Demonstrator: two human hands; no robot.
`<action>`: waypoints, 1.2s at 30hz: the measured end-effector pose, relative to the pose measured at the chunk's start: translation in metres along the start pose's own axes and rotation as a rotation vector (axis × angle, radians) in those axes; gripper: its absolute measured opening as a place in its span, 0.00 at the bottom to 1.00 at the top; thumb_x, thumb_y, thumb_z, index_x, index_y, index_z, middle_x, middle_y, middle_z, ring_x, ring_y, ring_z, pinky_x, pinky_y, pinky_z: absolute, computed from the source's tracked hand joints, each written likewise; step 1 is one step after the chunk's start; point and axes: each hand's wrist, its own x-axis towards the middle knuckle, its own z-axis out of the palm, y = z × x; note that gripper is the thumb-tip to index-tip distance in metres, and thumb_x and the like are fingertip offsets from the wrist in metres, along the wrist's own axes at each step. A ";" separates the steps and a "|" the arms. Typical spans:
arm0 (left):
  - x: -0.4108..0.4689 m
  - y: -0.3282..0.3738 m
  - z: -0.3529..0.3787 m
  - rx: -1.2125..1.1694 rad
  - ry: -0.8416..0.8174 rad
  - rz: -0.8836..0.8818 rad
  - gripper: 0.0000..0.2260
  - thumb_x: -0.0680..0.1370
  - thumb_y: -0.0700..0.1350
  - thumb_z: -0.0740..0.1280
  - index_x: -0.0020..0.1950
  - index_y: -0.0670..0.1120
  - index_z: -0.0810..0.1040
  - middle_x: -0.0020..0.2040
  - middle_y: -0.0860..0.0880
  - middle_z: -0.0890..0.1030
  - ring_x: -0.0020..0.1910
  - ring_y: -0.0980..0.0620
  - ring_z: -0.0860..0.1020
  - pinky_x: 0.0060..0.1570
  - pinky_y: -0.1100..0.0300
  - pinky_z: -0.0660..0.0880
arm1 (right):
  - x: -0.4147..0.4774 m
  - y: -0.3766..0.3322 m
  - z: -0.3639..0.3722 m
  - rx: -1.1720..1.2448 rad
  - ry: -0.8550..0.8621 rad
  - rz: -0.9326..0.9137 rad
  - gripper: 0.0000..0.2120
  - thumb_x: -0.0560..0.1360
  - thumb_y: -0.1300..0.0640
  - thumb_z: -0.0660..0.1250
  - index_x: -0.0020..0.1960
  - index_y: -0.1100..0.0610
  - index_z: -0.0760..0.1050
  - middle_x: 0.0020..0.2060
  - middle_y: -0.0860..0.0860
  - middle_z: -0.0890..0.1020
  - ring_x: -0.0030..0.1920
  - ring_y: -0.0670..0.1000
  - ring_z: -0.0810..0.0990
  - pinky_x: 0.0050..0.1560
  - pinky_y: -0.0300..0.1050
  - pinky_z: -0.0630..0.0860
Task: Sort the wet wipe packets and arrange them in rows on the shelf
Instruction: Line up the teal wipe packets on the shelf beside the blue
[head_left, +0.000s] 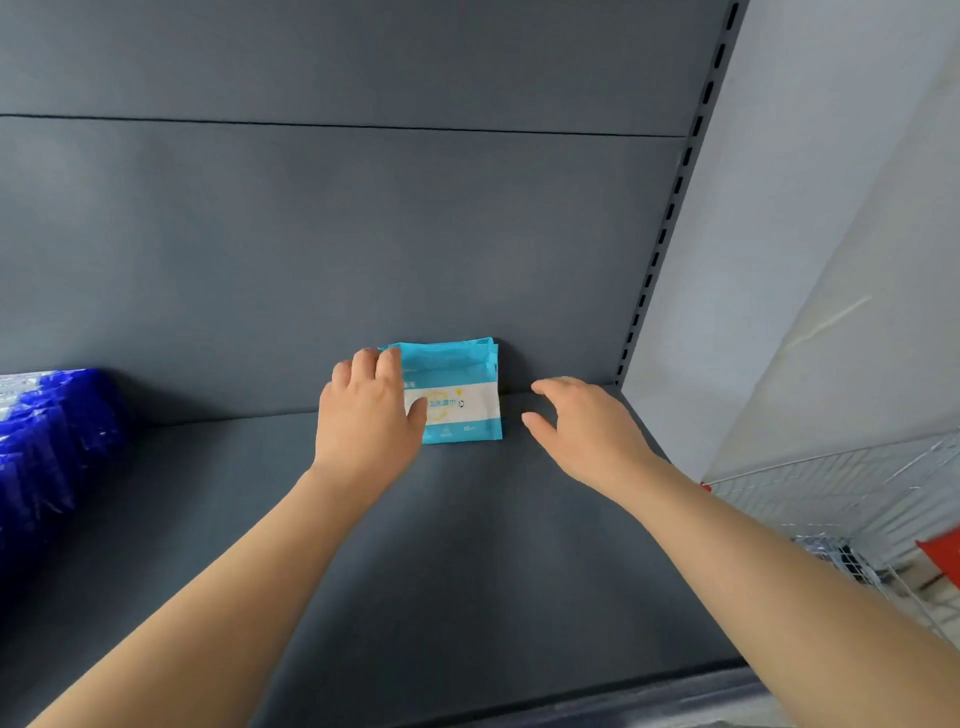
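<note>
A dark grey metal shelf (467, 545) fills most of the view, with a matching grey back panel (337, 234) rising behind it and a slotted upright (670, 218) running along its right edge beside a pale wall (805, 234). At the far left of the shelf, a row of dark blue wet wipe packets (47, 441) stands packed together against the back panel, partly cut off by the frame edge, so their number cannot be told. At the lower right, beyond the shelf's edge, part of a white wire basket (841, 493) shows with something red (940, 561) at its side; what it holds is too blurred to tell. Near the middle of the shelf, a small stack of light blue and white wet wipe packets (460, 395) stands upright, leaning against the back panel. The left hand (369, 415) is clamped on the stack's left side, fingers over its top edge and thumb pressed on the front face. The right hand (587, 426) hovers just beside the stack on the right, fingers spread apart, touching nothing.
</note>
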 end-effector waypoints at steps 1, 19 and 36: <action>-0.004 0.014 -0.004 0.023 0.026 0.072 0.20 0.76 0.50 0.66 0.66 0.42 0.72 0.60 0.43 0.76 0.56 0.39 0.73 0.53 0.49 0.70 | -0.008 0.007 -0.005 -0.010 0.015 -0.005 0.20 0.81 0.49 0.58 0.70 0.54 0.69 0.66 0.49 0.74 0.61 0.52 0.75 0.58 0.47 0.73; -0.099 0.409 0.081 -0.133 -0.099 0.605 0.08 0.73 0.49 0.66 0.41 0.46 0.81 0.35 0.48 0.80 0.35 0.45 0.78 0.34 0.55 0.75 | -0.196 0.335 -0.110 -0.161 0.029 0.134 0.13 0.78 0.57 0.60 0.57 0.61 0.77 0.54 0.56 0.81 0.54 0.57 0.79 0.53 0.55 0.76; -0.098 0.624 0.386 0.029 -0.661 0.624 0.13 0.81 0.51 0.56 0.59 0.49 0.75 0.51 0.49 0.78 0.49 0.50 0.74 0.47 0.56 0.71 | -0.213 0.694 0.006 -0.130 -0.382 0.470 0.08 0.80 0.53 0.57 0.51 0.55 0.72 0.44 0.51 0.77 0.46 0.54 0.78 0.45 0.45 0.75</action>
